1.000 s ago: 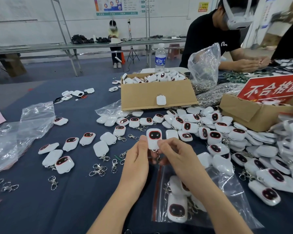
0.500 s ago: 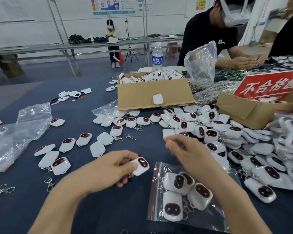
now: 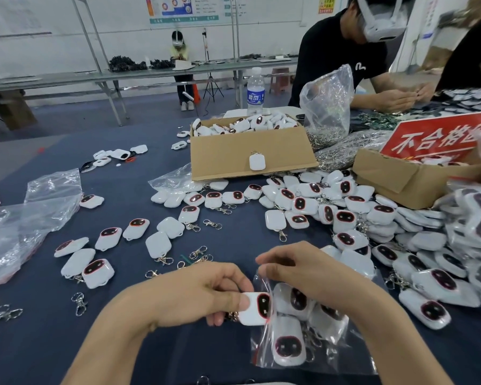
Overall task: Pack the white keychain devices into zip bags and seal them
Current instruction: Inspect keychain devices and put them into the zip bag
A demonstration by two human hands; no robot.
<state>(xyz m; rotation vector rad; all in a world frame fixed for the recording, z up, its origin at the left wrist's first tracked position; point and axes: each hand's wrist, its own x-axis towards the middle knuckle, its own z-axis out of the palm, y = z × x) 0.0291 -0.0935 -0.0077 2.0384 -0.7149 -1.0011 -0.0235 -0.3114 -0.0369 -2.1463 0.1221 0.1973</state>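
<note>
**Hand position.** The left hand [image 3: 206, 293] reaches in from the lower left, knuckles up, thumb on top. It grips one white keychain device [image 3: 257, 308] between thumb and curled fingers, with the dark face of the device turned up. The device sits at the open mouth of the zip bag [image 3: 311, 343], its right edge at the bag's red seal strip. The right hand [image 3: 297, 270] lies above the bag with bent fingers and pinches the upper lip of the opening. Inside the bag lie several more devices with metal clasps – the exact count cannot be told.

**Surface.** The bag rests on a dark blue tablecloth [image 3: 150, 343]. To the right is a dense heap of devices [image 3: 345, 212]. To the left are scattered single devices, loose clasps [image 3: 197, 252] and empty clear bags [image 3: 25, 226]. Behind stands an open cardboard box [image 3: 247, 154] filled with devices, a water bottle [image 3: 256, 91] and a red sign [image 3: 439, 137].

**Room.** A person in a black shirt [image 3: 339, 51] works at the far side – long benches [image 3: 150, 75] run along the white wall.
</note>
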